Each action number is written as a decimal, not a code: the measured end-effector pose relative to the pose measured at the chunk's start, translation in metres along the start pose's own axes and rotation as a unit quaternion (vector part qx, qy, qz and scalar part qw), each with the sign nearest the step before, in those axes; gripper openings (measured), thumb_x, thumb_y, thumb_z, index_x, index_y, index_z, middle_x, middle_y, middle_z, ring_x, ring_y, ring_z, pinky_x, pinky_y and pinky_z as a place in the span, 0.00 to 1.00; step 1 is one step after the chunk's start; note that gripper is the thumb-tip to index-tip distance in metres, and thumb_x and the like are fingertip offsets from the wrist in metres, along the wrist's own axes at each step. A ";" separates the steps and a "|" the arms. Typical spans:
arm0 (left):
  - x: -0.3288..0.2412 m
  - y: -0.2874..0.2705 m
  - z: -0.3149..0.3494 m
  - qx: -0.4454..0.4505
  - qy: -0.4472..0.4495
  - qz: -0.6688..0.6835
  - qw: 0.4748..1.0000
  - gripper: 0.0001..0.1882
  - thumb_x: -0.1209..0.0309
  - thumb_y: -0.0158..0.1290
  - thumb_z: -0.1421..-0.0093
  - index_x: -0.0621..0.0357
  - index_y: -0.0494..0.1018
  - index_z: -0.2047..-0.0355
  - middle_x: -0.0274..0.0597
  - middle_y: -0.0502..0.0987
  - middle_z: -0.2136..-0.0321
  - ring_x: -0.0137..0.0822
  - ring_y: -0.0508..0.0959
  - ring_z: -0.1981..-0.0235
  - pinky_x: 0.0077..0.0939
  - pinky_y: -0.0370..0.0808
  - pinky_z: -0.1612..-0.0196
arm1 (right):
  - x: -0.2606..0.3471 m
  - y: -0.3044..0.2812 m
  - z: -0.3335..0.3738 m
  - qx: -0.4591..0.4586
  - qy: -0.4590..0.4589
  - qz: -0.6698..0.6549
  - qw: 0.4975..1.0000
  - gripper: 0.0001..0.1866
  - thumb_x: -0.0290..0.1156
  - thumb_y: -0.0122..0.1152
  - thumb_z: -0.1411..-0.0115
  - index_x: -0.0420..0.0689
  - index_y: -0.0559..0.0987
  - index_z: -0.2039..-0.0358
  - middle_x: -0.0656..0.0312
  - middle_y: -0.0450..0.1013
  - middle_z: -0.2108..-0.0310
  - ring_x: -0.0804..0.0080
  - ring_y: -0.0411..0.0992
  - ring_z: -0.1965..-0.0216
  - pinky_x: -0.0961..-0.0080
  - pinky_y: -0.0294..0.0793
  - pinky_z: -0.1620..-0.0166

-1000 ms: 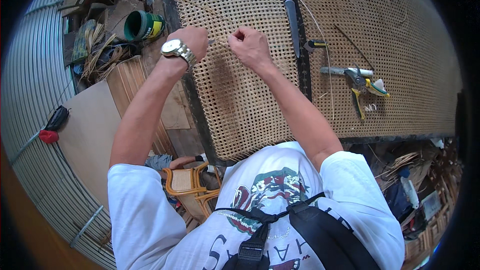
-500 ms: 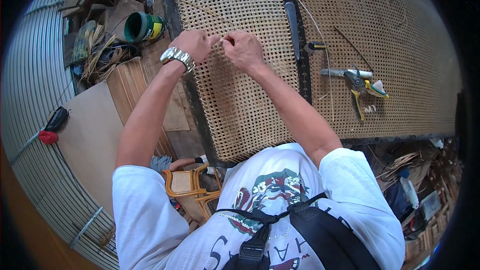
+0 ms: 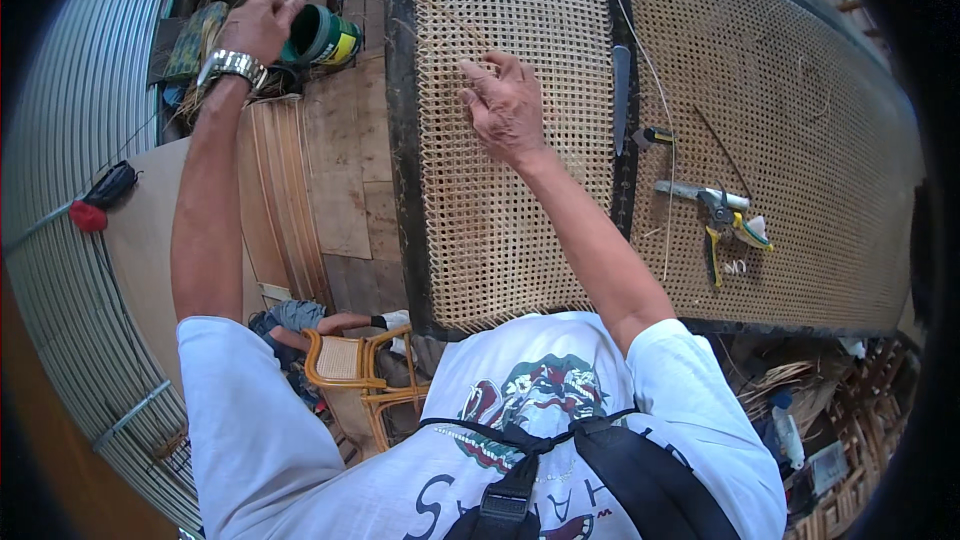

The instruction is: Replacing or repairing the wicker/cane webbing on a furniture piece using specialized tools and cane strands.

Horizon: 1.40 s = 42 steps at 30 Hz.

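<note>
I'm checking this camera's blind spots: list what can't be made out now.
Head view:
Left hand: anything thin pinched, too small.
Right hand: palm, hidden behind its own back.
Left woven panel: far end, cut off by the top edge.
Bucket: part of its mouth, behind the left hand.

The fisheye view looks steeply downward from the wearer's head, past the white printed cloth shirt (image 3: 540, 385), onto nearby black-framed beige woven-cane panels (image 3: 480, 230).

Woven cane panel (image 3: 820, 160) — yellow-handled cutters (image 3: 721, 208), blade (image 3: 620, 100), pale strand (image 3: 673, 160) atop.
</note>
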<state>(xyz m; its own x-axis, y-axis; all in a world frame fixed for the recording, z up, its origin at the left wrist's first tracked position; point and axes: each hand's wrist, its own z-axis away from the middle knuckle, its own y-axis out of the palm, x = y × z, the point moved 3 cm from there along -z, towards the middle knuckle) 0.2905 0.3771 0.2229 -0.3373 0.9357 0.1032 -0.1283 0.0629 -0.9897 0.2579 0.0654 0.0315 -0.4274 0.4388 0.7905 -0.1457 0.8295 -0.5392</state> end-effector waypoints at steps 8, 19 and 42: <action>-0.107 0.080 0.073 0.124 0.076 0.121 0.982 0.16 0.56 0.53 0.34 0.53 0.80 0.57 0.50 0.83 0.65 0.53 0.82 0.64 0.43 0.78 0.61 | 0.012 -0.008 -0.017 0.076 0.175 -0.506 0.841 0.07 0.34 0.65 0.34 0.45 0.85 0.65 0.68 0.79 0.73 0.86 0.71 0.70 0.85 0.71 0.69; -0.178 0.093 0.067 0.233 0.134 -0.107 0.957 0.12 0.67 0.51 0.38 0.56 0.83 0.61 0.51 0.84 0.61 0.49 0.84 0.58 0.42 0.83 0.59 | -0.023 -0.010 -0.005 0.080 0.250 -0.100 0.960 0.10 0.33 0.64 0.46 0.39 0.81 0.77 0.56 0.70 0.67 0.65 0.70 0.67 0.63 0.74 0.58; -0.069 0.037 0.031 -0.034 -0.045 -0.041 0.998 0.22 0.45 0.50 0.36 0.48 0.80 0.63 0.50 0.83 0.67 0.53 0.83 0.63 0.48 0.79 0.63 | 0.013 -0.004 0.006 0.039 0.063 0.056 0.996 0.15 0.34 0.66 0.42 0.45 0.79 0.55 0.55 0.68 0.59 0.56 0.72 0.57 0.58 0.74 0.52</action>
<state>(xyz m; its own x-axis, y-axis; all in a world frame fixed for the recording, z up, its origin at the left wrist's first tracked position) 0.2798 0.3036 0.1819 -0.4120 0.8914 0.1892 -0.0960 0.1640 -0.9818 0.2473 0.0659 0.0421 -0.3308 0.5708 0.7515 -0.1748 0.7455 -0.6432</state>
